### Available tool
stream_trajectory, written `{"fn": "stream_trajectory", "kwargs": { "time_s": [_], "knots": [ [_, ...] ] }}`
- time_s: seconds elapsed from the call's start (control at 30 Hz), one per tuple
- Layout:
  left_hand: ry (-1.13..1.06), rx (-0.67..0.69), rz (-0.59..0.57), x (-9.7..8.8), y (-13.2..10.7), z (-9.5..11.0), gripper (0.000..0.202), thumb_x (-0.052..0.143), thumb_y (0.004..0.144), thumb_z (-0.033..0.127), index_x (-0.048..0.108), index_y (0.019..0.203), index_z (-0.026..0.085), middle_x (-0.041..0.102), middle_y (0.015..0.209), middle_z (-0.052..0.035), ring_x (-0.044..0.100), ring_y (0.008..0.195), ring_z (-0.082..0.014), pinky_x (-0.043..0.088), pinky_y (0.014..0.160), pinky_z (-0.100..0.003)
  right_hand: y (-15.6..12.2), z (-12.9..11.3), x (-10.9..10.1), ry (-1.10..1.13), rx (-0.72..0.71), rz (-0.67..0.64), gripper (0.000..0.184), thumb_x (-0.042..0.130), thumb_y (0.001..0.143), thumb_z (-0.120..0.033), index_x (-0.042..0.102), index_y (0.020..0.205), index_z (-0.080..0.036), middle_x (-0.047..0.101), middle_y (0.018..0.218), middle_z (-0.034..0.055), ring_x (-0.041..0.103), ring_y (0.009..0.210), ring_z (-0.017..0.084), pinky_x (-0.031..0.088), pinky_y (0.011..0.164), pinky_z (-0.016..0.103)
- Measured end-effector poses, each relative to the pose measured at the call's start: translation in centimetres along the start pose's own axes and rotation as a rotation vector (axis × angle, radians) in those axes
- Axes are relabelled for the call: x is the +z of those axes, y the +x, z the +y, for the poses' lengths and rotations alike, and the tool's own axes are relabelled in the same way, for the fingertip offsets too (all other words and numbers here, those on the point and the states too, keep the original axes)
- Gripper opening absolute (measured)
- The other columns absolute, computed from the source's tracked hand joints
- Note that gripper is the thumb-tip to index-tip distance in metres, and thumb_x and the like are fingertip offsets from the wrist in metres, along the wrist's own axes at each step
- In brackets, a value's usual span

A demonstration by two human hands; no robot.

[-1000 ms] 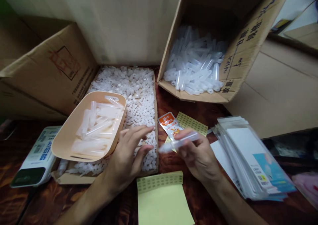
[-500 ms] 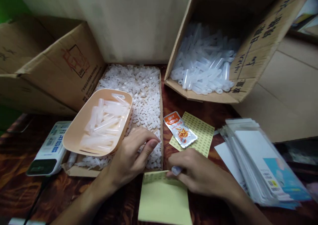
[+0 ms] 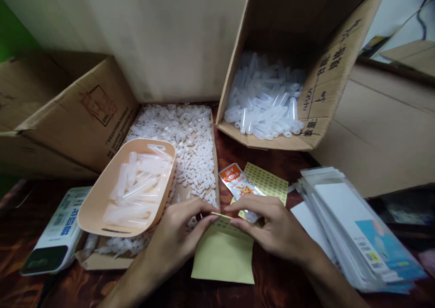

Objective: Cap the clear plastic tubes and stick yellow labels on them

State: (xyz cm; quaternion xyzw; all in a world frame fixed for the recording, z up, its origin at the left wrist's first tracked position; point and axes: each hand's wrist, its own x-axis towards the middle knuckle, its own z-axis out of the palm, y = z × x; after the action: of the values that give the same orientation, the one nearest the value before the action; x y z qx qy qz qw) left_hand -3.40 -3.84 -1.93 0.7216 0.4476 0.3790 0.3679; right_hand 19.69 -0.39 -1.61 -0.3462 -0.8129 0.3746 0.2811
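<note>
A yellow sheet of small stickers [image 3: 222, 258] lies in front of me, its top edge lifted and curled. My left hand [image 3: 186, 224] pinches that edge at the top left between thumb and fingers. At the top right, my right hand [image 3: 263, 222] has its thumb and index fingertip close against the same edge. A translucent plastic tube [image 3: 252, 216] is partly visible beneath the right fingers, tucked into that hand; the rest of it is hidden. Just beyond the right hand, a foil snack packet [image 3: 238, 181] rests partly on a second sticker sheet [image 3: 268, 181].
A peach basket [image 3: 98, 208] of clear tubes sits on a cardboard tray [image 3: 105, 262] of small white plastic pieces. Behind stand a tilted carton [image 3: 326, 95] of tubes and another carton [image 3: 81, 104]. A white device [image 3: 57, 231] lies left, stacked plastic-sleeved packs [image 3: 346, 217] right.
My left hand has come down and right onto the sheet's top edge. My right hand has opened out from a curled grip, bringing thumb and index finger to the edge. The view has shifted slightly.
</note>
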Motion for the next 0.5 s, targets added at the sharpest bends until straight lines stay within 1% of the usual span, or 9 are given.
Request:
{"fn": "stream_trajectory", "kwargs": {
  "time_s": [0.1,0.23,0.37,0.5],
  "knots": [
    [0.022,0.002,0.005,0.2,-0.1,-0.1,0.012,0.06,0.096,0.013,0.07,0.092,0.018,0.074,0.085,-0.0018,0.07,0.078,-0.0143,0.051,0.071,-0.023,0.0,0.0,0.9,0.044,-0.054,0.024,0.011,0.064,0.098,-0.024,0.074,0.099,-0.019,0.076,0.088,0.0053,0.069,0.078,0.018,0.049,0.072,0.028],
    [0.064,0.021,0.033,0.5,-0.2,-0.3,0.015,0.059,0.096,0.014,0.069,0.086,0.017,0.072,0.078,-0.0016,0.068,0.071,-0.014,0.05,0.065,-0.022,-0.1,0.0,1.7,0.038,-0.032,0.029,0.011,0.062,0.099,-0.022,0.073,0.098,-0.019,0.075,0.086,0.0045,0.068,0.075,0.017,0.047,0.07,0.027],
    [0.085,0.033,0.026,0.7,-0.1,-0.7,0.014,0.058,0.097,0.014,0.069,0.087,0.017,0.072,0.078,-0.0022,0.069,0.072,-0.0148,0.05,0.067,-0.023,-0.2,-0.1,1.9,0.03,-0.024,0.037,0.011,0.062,0.098,-0.022,0.073,0.099,-0.019,0.074,0.086,0.0038,0.067,0.075,0.016,0.046,0.069,0.026],
    [0.074,0.013,0.028,0.9,-0.1,-0.6,0.013,0.059,0.096,0.014,0.068,0.088,0.017,0.073,0.081,-0.0024,0.069,0.075,-0.0152,0.051,0.069,-0.023,-0.2,-0.2,1.9,0.039,-0.029,0.063,0.013,0.061,0.098,-0.022,0.072,0.094,-0.017,0.072,0.081,0.0032,0.065,0.071,0.015,0.045,0.067,0.025]
  ]
}}
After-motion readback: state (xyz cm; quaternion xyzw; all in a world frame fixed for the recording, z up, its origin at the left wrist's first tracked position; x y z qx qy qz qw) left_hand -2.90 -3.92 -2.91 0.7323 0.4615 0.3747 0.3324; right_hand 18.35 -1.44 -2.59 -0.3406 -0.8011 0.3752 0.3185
